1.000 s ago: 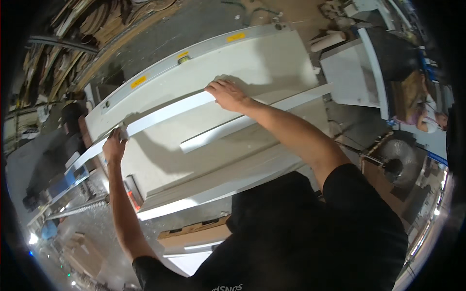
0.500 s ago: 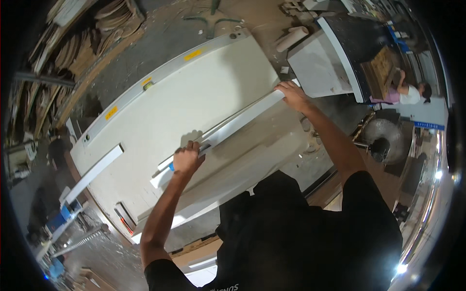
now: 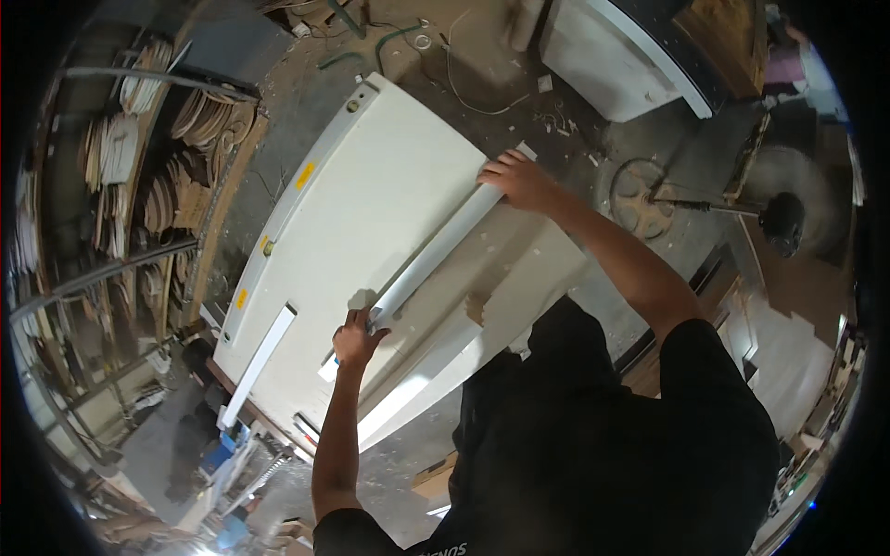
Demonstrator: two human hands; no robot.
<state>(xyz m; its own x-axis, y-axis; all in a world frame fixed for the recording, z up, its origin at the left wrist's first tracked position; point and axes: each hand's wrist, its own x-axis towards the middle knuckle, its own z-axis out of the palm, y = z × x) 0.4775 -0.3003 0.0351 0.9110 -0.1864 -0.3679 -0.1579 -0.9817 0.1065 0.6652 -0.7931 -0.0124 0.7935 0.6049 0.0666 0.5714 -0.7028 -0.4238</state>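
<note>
White strip: the long white strip [image 3: 438, 256] runs slantwise across the middle of the worktop [image 3: 329, 199], from the near left to the far right edge.
Left hand: the left hand [image 3: 353, 340] is at the strip's near end, its grip closed about the edges, thumb on the right side and fingers on the left; a small grey patch shows beside the fingertips, too small to tell.
Right hand: the right hand [image 3: 519, 182] is at the far end, its grip pinching the strip with the fingers bent over the top.
Spirit level: a long spirit level [image 3: 278, 227] with yellow labels lies along the worktop's far left edge.
Second strip: a shorter white strip [image 3: 260, 364] lies to the left, apart from the left hand, one end jutting past the worktop.
Hand tool: a small tool with a red part [image 3: 304, 429] lies near the worktop's near left corner, its kind unclear.
Shelving: curved wooden pieces [image 3: 202, 116] fill a rack at the far left.
</note>
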